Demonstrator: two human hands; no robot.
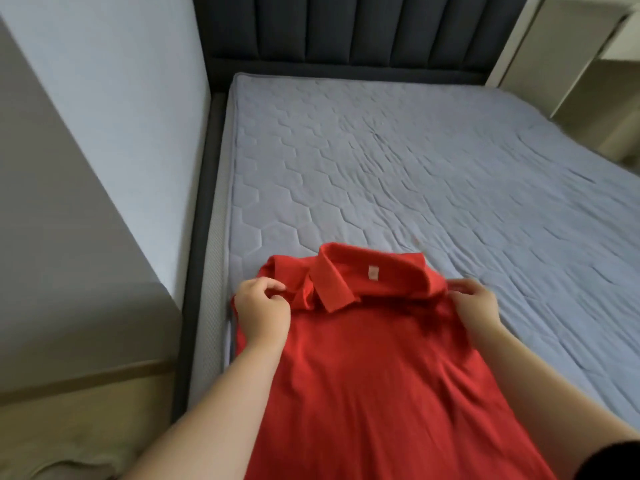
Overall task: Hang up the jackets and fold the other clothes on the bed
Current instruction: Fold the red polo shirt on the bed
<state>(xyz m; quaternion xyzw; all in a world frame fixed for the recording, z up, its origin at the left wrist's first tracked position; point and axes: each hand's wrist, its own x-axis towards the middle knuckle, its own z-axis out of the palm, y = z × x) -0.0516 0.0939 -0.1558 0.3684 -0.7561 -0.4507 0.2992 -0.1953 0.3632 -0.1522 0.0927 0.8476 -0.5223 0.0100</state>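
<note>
red polo shirt (363, 358) lies at near edge of bed (415, 174), collar away from the person. left hand (265, 311) and right hand (476, 306) each pinch a shoulder, fingers curled on the cloth.

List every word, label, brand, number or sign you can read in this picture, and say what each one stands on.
Nothing here can be read.
Label inside the collar of the shirt: a small pale tag, too small and blurred to read.
Mattress and headboard: no text shows.
</note>
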